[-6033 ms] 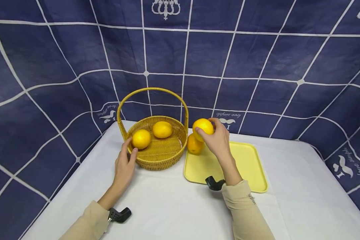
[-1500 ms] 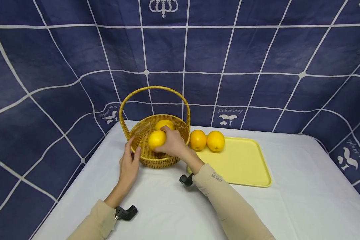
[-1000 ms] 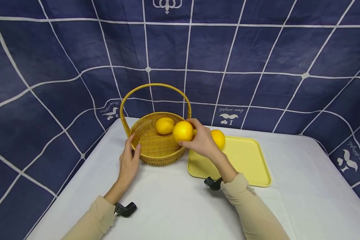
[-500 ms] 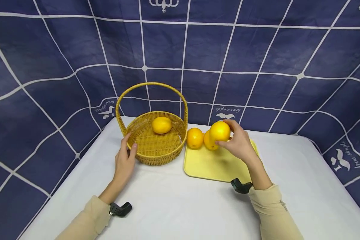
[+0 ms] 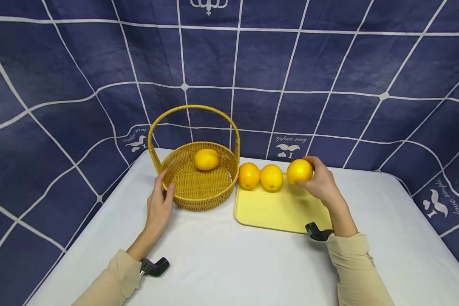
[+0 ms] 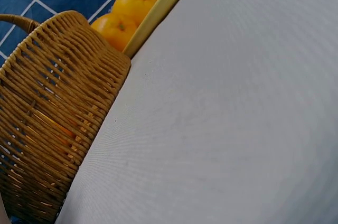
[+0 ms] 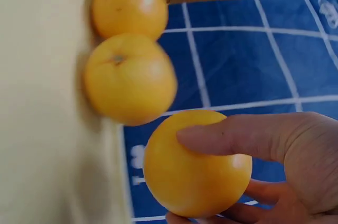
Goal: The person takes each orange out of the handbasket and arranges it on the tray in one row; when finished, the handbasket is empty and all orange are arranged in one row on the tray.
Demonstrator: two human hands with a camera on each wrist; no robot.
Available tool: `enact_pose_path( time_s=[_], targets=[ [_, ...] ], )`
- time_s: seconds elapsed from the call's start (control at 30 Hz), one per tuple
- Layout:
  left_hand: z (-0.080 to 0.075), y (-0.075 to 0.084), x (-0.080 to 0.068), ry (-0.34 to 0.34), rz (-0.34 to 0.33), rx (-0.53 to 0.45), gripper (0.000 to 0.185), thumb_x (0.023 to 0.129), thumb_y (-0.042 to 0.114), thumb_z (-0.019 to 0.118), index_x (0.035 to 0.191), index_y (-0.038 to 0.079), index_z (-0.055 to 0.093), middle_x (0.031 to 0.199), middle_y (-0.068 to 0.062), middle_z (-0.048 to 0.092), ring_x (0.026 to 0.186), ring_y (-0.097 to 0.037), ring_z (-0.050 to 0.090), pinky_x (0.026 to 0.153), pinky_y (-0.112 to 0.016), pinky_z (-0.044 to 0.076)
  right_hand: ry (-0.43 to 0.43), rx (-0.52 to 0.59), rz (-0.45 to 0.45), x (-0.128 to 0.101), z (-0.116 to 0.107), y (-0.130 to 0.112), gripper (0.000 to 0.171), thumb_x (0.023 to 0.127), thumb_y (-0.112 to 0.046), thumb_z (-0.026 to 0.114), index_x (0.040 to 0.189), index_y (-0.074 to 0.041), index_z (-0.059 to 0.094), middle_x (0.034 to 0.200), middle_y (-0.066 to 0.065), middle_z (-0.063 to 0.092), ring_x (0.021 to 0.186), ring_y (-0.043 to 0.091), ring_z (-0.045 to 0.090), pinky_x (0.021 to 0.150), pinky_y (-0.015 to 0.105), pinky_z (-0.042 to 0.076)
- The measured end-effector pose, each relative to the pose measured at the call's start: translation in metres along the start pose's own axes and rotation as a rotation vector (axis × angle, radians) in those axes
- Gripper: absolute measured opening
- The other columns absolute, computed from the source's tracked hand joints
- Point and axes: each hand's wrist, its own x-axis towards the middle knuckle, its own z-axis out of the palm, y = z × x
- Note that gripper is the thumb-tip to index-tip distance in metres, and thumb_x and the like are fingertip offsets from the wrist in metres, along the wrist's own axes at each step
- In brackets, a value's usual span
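Note:
My right hand holds an orange between thumb and fingers, over the back part of a yellow tray. In the right wrist view the thumb lies across this orange, with fingers beneath it. Two more oranges, one nearer the hand and another by the basket, sit side by side on the tray. My left hand holds the left front rim of a woven basket, thumb over the edge; its other fingers are partly hidden. One yellow-orange fruit lies inside the basket.
The basket's tall arched handle rises above it. A white cloth covers the table. Behind and at the sides hangs a blue curtain with white lines. The tray stands against the basket's right side.
My right hand has taken an orange out of the basket and carried it right, past the two oranges on the tray, and lowered it. My left hand stays at the basket rim.

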Motion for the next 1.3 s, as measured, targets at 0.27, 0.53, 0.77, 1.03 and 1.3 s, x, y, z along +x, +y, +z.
enact_pose_path(
  time_s=[0.27,0.53,0.77,1.03,1.3],
  targets=[
    [-0.003,0.001,-0.001,0.002,-0.011,-0.017,0.057,0.112,0.042,0.046,0.165,0.027,0.033,0.169,-0.010,0.037,0.152,-0.036,0.041,0.122,-0.060,0.036,-0.146,0.171,-0.009,0.012,0.023,0.031,0.107,0.074,0.018,0.071,0.165,0.000,0.018,0.161,0.032,0.033,0.137,0.049,0.040,0.122,0.062,0.032],
    [-0.003,0.000,0.000,0.001,-0.013,-0.025,0.057,0.112,0.041,0.046,0.166,0.028,0.031,0.171,-0.007,0.035,0.155,-0.035,0.037,0.124,-0.060,0.034,-0.165,0.166,-0.058,0.013,0.022,0.028,0.102,0.080,0.012,0.072,0.166,-0.005,0.021,0.164,0.028,0.032,0.139,0.047,0.041,0.122,0.061,0.032],
    [0.000,0.002,0.001,0.002,0.006,-0.009,0.056,0.113,0.039,0.047,0.165,0.025,0.034,0.169,-0.010,0.038,0.147,-0.037,0.047,0.120,-0.060,0.038,-0.140,0.142,-0.057,0.012,0.020,0.034,0.094,0.083,0.009,0.072,0.164,-0.002,0.026,0.162,0.027,0.037,0.137,0.045,0.043,0.120,0.060,0.033],
    [0.000,0.002,0.001,-0.009,0.000,-0.007,0.056,0.113,0.039,0.047,0.165,0.025,0.033,0.170,-0.010,0.037,0.152,-0.037,0.042,0.122,-0.060,0.036,-0.128,0.058,-0.091,0.012,0.021,0.040,0.093,0.079,0.010,0.074,0.161,-0.008,0.036,0.156,0.024,0.046,0.128,0.043,0.050,0.113,0.058,0.040],
    [-0.001,0.002,0.001,-0.012,-0.005,-0.001,0.057,0.113,0.041,0.046,0.165,0.026,0.032,0.170,-0.009,0.036,0.153,-0.036,0.039,0.124,-0.059,0.034,-0.105,0.032,-0.100,0.012,0.020,0.037,0.087,0.084,0.002,0.074,0.161,-0.007,0.037,0.159,0.024,0.044,0.132,0.044,0.048,0.116,0.061,0.038]
  ],
)
